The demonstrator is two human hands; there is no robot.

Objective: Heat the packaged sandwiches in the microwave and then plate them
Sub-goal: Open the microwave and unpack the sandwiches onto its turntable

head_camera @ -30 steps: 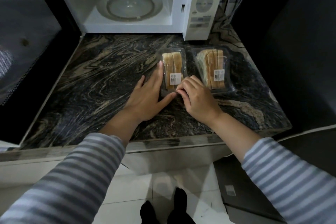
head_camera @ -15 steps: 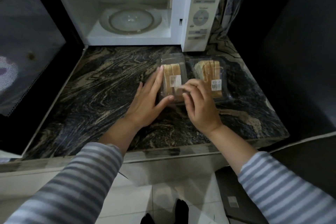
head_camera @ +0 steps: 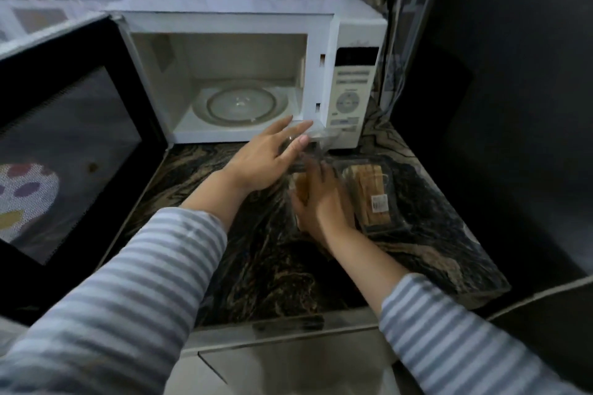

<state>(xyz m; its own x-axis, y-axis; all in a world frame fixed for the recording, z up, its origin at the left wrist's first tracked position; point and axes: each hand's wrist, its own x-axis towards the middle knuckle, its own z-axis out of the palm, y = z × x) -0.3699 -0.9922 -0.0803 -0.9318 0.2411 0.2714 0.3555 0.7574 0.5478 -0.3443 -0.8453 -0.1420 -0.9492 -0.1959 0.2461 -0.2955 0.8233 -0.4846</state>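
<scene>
Two clear plastic sandwich packs lie on the marbled counter [head_camera: 263, 260] in front of the open white microwave [head_camera: 321, 41]. My left hand [head_camera: 266, 157] holds up the transparent lid [head_camera: 321, 137] of the left pack, close to the microwave's lower right corner. My right hand [head_camera: 324, 205] lies over the left pack, with its fingers wrapped on the sandwich [head_camera: 301, 187] inside, which is mostly hidden. The right pack [head_camera: 373, 195] sits shut beside it, with a white label on top. The glass turntable [head_camera: 240, 104] inside the microwave is bare.
The microwave door [head_camera: 64, 144] stands swung open to the left, over the counter's left side. The control panel [head_camera: 351, 89] is on the microwave's right. A dark wall bounds the counter on the right, and the counter's front edge is near my sleeves.
The camera has tilted up toward the microwave. My left hand has risen from beside the left pack with its lid. My right hand has moved from the label onto the sandwich.
</scene>
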